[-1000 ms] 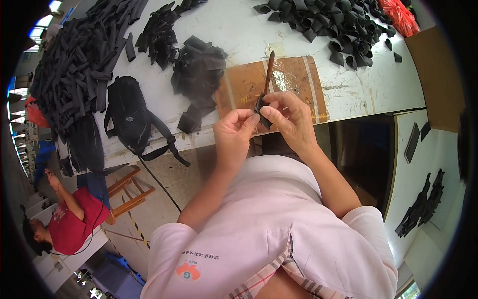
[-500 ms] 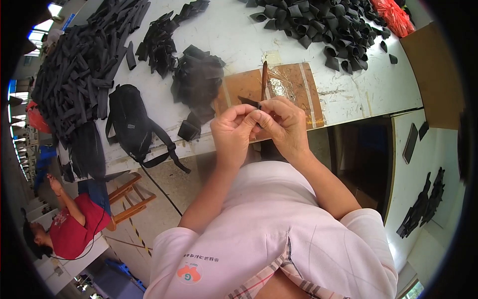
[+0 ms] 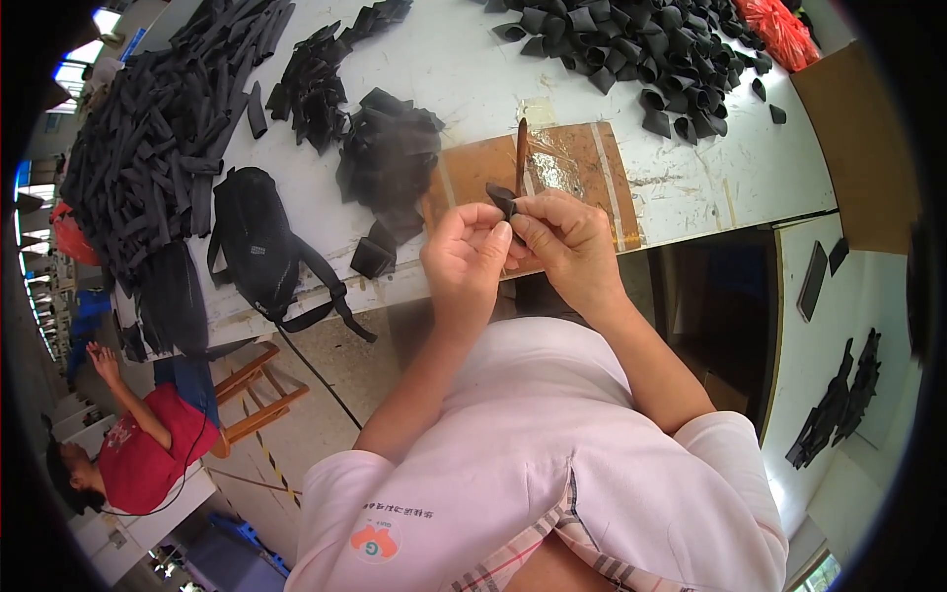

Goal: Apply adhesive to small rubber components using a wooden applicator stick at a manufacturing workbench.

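Note:
Between the fingertips of both hands is a small black fabric piece (image 3: 501,197), pinched at the table's near edge. My left hand (image 3: 464,252) grips it from the left, thumb pointing up. My right hand (image 3: 567,237) pinches it from the other side, fingers curled. Parts of the piece are hidden by the fingers. Just beyond the hands, a pointed brown stick (image 3: 522,153) rests over a brown board (image 3: 582,163) with tape strips. Left of the board lies a heap of flat black pieces (image 3: 390,158).
Long black strips (image 3: 148,148) are piled at far left, beside a black pouch with a strap (image 3: 258,232). Folded black loops (image 3: 631,49) heap at the back right, near a red plastic bag (image 3: 779,30). A cardboard panel (image 3: 858,148) borders the right. Another person (image 3: 163,434) sits at lower left.
The black piece has turned more upright and shows more above my fingertips. My right hand has shifted slightly right. The other person's raised hand has moved a little.

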The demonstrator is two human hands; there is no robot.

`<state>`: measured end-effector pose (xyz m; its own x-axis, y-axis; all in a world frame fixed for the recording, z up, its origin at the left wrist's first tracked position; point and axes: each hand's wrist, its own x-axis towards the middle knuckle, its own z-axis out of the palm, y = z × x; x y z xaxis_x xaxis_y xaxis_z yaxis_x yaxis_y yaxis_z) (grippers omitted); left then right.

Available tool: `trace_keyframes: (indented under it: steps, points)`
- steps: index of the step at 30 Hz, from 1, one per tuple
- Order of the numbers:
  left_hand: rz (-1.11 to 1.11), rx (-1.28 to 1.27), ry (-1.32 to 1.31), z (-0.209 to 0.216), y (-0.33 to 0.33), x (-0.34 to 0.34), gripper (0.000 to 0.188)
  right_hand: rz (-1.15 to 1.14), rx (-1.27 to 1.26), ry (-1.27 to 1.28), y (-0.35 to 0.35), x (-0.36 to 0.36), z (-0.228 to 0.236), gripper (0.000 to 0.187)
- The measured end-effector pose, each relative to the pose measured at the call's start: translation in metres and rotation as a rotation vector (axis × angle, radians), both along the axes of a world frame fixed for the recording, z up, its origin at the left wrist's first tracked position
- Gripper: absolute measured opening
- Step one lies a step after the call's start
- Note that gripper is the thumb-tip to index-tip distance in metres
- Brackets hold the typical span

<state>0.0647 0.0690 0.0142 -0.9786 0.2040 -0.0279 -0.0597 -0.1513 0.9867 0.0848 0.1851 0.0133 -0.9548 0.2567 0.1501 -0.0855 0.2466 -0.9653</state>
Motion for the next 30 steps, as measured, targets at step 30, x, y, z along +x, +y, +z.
trace_keyframes:
  steps: [30]
  points:
    - [-0.187,0.542,-0.584,0.005,-0.014,-0.023,0.021,0.057,-0.346,-0.269,0.008,-0.009,-0.001,0.007]
